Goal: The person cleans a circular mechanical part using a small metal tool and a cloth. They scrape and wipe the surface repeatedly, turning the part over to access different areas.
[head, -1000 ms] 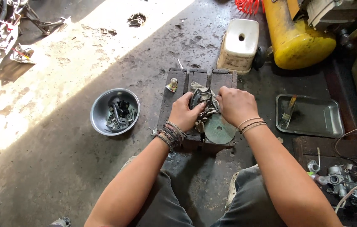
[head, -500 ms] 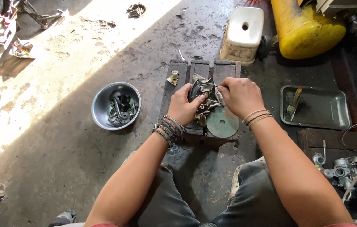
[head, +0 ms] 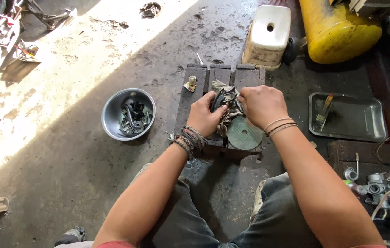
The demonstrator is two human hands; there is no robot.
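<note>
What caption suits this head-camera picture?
Both hands, left hand and right hand, grip a dark part wrapped in rag.

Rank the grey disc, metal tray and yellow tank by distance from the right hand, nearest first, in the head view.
1. Grey disc: just below the right hand, on the wooden block.
2. Metal tray: to its right, on the floor.
3. Yellow tank: farthest, top right.

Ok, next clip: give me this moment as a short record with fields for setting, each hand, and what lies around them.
setting: stained concrete workshop floor, person seated at a dark wooden block
left hand: gripping a dark curved part
right hand: pressing a dirty rag onto that part
beside the hands: green disc
left side: metal bowl of small parts
right side: metal tray with a brush
behind: white container, yellow tank
</note>
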